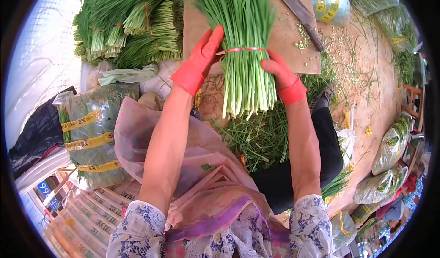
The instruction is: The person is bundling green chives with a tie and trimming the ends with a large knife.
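A thick bundle of garlic chives point(247, 81) hangs in front of me, pale stem ends towards me and green leaves pointing away. A red band point(245, 49) circles it. My left hand point(204, 52), in a red rubber glove, grips its left side near the band, with part of the fingers hidden by the stems. My right hand point(282, 72), also red-gloved, grips the right side with the thumb on the front. Below the leaves lies a brown board point(293, 33), and a long dark knife point(298, 10) rests on it to the right.
Tied chive bundles point(151, 33) are piled at the upper left. Loose green trimmings point(256, 139) cover the ground beneath the bundle. A plastic-wrapped bale with yellow tape point(94, 134) stands left. Clear bags of greens point(392, 143) line the right side. Cut bits are scattered over the floor point(357, 74).
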### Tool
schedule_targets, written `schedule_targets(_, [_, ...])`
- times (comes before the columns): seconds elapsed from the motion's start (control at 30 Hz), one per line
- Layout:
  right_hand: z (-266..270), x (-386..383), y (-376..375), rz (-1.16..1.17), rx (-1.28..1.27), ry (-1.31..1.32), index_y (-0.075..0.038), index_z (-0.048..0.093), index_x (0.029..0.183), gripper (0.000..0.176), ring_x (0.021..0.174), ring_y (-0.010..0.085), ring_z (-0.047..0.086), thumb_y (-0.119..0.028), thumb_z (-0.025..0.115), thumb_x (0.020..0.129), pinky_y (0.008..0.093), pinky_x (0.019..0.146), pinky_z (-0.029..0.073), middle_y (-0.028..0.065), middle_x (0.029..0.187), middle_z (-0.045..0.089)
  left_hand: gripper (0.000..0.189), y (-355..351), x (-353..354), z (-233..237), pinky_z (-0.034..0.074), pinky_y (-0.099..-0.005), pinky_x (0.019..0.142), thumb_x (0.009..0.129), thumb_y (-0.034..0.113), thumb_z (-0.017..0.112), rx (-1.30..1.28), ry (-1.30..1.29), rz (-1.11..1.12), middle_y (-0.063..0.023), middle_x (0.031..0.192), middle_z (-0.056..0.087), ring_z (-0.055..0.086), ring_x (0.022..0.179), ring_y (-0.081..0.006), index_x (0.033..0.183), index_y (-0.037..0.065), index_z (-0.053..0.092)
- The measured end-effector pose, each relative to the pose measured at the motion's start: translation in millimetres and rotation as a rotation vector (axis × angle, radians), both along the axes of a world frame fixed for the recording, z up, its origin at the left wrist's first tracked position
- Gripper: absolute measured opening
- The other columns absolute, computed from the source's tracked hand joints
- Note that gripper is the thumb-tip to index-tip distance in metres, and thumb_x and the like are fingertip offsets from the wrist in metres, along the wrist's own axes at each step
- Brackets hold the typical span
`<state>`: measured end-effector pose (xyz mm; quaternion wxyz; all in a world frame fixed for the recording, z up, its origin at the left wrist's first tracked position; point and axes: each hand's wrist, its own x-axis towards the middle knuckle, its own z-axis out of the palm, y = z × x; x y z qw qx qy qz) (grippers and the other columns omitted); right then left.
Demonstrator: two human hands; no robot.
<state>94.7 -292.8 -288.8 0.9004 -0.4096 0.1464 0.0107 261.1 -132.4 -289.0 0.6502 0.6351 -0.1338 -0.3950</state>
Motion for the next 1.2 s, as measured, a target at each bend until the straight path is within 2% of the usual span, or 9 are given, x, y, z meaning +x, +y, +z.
schedule_targets(0.1, [-17, 16, -37, -0.129, -0.924, 0.098, -0.001, 0.050, 0.135, 0.061, 0.117, 0.0198, 0.055, -0.021, 0.073, 0.082, 0.0360, 0.101, 0.042, 0.0128, 0.130, 0.058, 0.080, -14, 5, 13, 0.053, -0.0320, 0.078, 0.081, 0.057, 0.070, 0.021, -0.045, 0.178, -0.0096, 0.120, 0.059, 0.060, 0.106, -0.0181, 0.138, 0.008, 0.042])
schedule_targets(0.27, [-16, -1, -21, -0.179, -1.219, 0.153, 0.000, 0.064, 0.113, 0.025, 0.087, 0.0138, 0.064, -0.008, 0.062, 0.089, 0.0277, 0.078, 0.052, 0.0068, 0.098, 0.069, 0.087, -27, 21, -50, 0.052, -0.0333, 0.059, 0.076, 0.053, 0.077, 0.207, -0.193, 0.164, -0.0065, 0.089, 0.064, 0.061, 0.067, -0.0160, 0.137, 0.005, 0.039])
schedule_targets(0.53, [-22, 25, -24, -0.299, -0.878, 0.290, 0.005, 0.067, 0.107, 0.035, 0.077, 0.0133, 0.063, -0.022, 0.071, 0.085, 0.0266, 0.070, 0.051, 0.0094, 0.089, 0.070, 0.097, -26, 17, -21, 0.050, -0.0337, 0.069, 0.076, 0.046, 0.079, 0.347, -0.044, 0.164, -0.0105, 0.102, 0.065, 0.059, 0.081, -0.0174, 0.145, -0.001, 0.029])
schedule_targets(0.73, [-21, 51, -28, -0.282, -1.157, 0.280, 0.007, 0.067, 0.098, 0.033, 0.072, 0.0142, 0.061, -0.024, 0.068, 0.087, 0.0302, 0.067, 0.050, 0.0092, 0.085, 0.069, 0.083, -31, 23, 1, 0.050, -0.0358, 0.080, 0.074, 0.043, 0.077, 0.391, -0.806, 0.382, -0.0133, 0.107, 0.065, 0.061, 0.093, -0.0229, 0.141, 0.007, 0.043])
schedule_targets(0.87, [-34, 48, -31, -0.283, -1.104, 0.232, 0.004, 0.067, 0.090, 0.028, 0.065, 0.0117, 0.056, -0.023, 0.066, 0.088, 0.0270, 0.059, 0.046, 0.0047, 0.076, 0.066, 0.057, -75, 36, -10, 0.036, -0.0498, 0.104, 0.086, 0.039, 0.065, 0.265, -1.402, -0.022, -0.0091, 0.128, 0.059, 0.051, 0.122, -0.0307, 0.137, 0.016, 0.051])
schedule_targets(0.93, [-5, 25, -27, -0.047, -0.246, 0.272, 0.000, 0.064, 0.080, 0.025, 0.058, 0.0078, 0.051, -0.024, 0.067, 0.087, 0.0232, 0.051, 0.040, 0.0015, 0.067, 0.059, 0.043, -85, 42, -34, 0.022, -0.0545, 0.112, 0.092, 0.033, 0.055, 0.361, -1.425, -0.179, 0.0001, 0.134, 0.057, 0.040, 0.135, -0.0293, 0.134, 0.023, 0.055])
schedule_targets(1.0, [4, -11, -21, 0.036, -0.012, 0.005, -0.005, 0.059, 0.074, 0.023, 0.054, 0.0052, 0.049, -0.022, 0.065, 0.088, 0.0196, 0.047, 0.037, 0.0001, 0.063, 0.055, 0.042, -84, 47, -40, 0.022, -0.0544, 0.112, 0.092, 0.033, 0.054, 0.292, -1.367, -0.146, 0.0000, 0.136, 0.056, 0.039, 0.136, -0.0297, 0.133, 0.023, 0.056])
schedule_targets(1.17, [25, -67, -5, 0.739, -0.275, 0.275, -0.003, 0.067, 0.087, 0.019, 0.064, 0.0143, 0.063, -0.022, 0.062, 0.088, 0.0283, 0.053, 0.049, 0.0069, 0.072, 0.066, 0.042, -80, 49, -39, 0.021, -0.0556, 0.112, 0.094, 0.032, 0.052, 0.251, -1.332, -0.191, -0.0005, 0.139, 0.053, 0.037, 0.138, -0.0317, 0.135, 0.023, 0.053])
schedule_targets(1.2, [11, -81, -3, 0.983, -0.941, 0.265, -0.003, 0.067, 0.089, 0.020, 0.066, 0.0179, 0.064, -0.022, 0.064, 0.088, 0.0304, 0.058, 0.051, 0.0098, 0.074, 0.066, 0.042, -82, 55, -35, 0.021, -0.0556, 0.112, 0.094, 0.032, 0.052, 0.238, -1.336, -0.186, -0.0005, 0.139, 0.053, 0.037, 0.138, -0.0317, 0.135, 0.023, 0.053])
